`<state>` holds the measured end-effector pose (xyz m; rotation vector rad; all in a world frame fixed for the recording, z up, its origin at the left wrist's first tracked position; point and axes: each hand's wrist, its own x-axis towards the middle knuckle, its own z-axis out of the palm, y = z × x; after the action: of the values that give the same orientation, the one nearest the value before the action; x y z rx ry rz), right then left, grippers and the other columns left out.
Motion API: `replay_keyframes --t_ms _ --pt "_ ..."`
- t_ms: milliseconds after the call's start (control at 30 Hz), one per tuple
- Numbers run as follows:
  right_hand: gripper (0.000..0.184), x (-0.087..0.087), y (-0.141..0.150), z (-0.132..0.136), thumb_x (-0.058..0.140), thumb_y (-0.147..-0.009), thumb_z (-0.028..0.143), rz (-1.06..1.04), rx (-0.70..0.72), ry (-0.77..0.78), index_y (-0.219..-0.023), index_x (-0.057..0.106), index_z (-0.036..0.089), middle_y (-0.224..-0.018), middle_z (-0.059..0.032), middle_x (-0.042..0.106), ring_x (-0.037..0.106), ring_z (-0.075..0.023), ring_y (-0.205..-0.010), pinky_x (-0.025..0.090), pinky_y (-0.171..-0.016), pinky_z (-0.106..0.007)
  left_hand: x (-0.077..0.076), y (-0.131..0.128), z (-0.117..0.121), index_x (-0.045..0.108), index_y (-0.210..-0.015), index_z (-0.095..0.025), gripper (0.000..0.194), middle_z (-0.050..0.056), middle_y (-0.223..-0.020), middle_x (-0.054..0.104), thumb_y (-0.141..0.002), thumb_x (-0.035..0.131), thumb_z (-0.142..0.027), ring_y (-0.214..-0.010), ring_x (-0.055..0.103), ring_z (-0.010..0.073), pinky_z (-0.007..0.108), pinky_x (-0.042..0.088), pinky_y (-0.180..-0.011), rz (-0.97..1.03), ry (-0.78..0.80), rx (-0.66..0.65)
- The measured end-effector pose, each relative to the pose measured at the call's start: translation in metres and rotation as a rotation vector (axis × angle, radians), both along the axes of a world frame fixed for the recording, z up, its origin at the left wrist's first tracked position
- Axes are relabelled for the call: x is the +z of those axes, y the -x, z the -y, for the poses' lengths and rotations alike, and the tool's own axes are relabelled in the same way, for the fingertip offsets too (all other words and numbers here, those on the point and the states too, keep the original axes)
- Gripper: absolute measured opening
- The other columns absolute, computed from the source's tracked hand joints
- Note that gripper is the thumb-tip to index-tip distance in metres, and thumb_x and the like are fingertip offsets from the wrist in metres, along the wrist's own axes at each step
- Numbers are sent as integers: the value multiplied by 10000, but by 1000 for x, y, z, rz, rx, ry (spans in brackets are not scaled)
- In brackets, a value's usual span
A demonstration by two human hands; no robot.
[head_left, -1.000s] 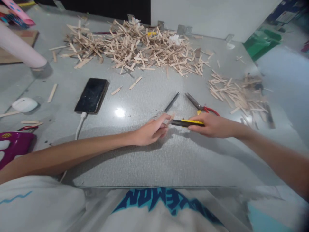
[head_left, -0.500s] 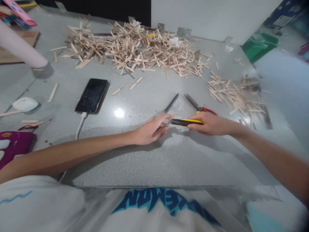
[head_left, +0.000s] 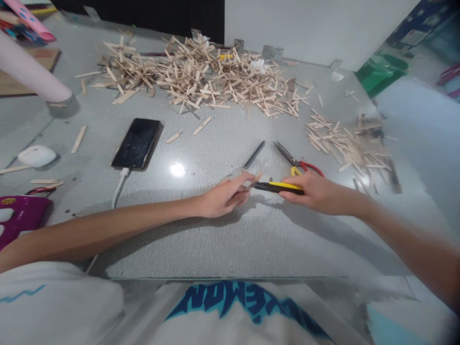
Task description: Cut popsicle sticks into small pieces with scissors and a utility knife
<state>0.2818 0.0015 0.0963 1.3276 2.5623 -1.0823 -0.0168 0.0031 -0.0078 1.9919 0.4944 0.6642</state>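
Pinched in the fingers of my left hand [head_left: 226,195] is a small wooden stick piece [head_left: 257,179], held just above the table. My right hand [head_left: 314,191] is closed round a black and yellow utility knife [head_left: 280,187]. The knife's front end meets the stick at the left fingertips; its blade is too small to make out. Beyond the left fingers lies a slim dark pen-like tool [head_left: 255,154]. Scissors [head_left: 287,154] with red and yellow handles lie just behind my right hand, which partly hides them.
A large heap of wooden stick pieces [head_left: 223,76] lies along the back. A smaller pile [head_left: 348,141] sits at the right. On the left are a phone [head_left: 137,143] with a white cable, a white mouse-like object [head_left: 37,155], and a purple device [head_left: 25,213].
My right hand and the utility knife have shifted slightly down, and more of the scissors' handles shows. The left hand keeps its pinch on the stick, nearly in place.
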Motion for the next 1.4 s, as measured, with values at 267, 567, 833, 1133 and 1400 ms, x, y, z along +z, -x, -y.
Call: replay_keyframes --t_ms 267,567,833,1133,1400 --pt "479 -11 -2 -9 576 -1062 654 -83 -73 225 -841 581 230 -625 36 529 486 -140 -528 332 -529 -285 2 1 -1 429 -1403 -201 233 -76 -727 554 -1177 430 -260 -583 503 120 224 414 -610 35 93 -11" --pt "521 -20 -4 -10 605 -1028 740 -119 -166 400 -865 538 250 -579 77 455 433 -118 -456 287 -443 -258 3 0 -3 441 -1408 -190 246 -64 -719 575 -1186 449 -296 -573 498 118 218 408 -595 38 138 4" --pt "423 -9 5 8 517 -1127 554 14 -70 -191 -929 680 217 -753 -18 649 533 -185 -675 336 -675 -329 1 -1 -3 420 -1418 -187 268 -76 -726 588 -1167 444 -278 -572 498 110 211 404 -595 22 63 62" --pt "355 4 8 26 513 -1143 473 211 -21 -313 -1034 733 215 -724 -22 603 430 -183 -608 250 -659 -353 -5 -3 0 462 -1469 -200 355 -101 -706 565 -1114 446 -195 -548 515 106 204 387 -615 -93 -78 112" --pt "312 14 13 8 533 -1120 418 181 91 -197 -947 697 218 -793 -52 694 531 -200 -665 307 -706 -364 -3 -3 -2 500 -1468 -143 351 -126 -645 452 -1125 466 -211 -487 403 109 223 311 -565 -118 -102 46"
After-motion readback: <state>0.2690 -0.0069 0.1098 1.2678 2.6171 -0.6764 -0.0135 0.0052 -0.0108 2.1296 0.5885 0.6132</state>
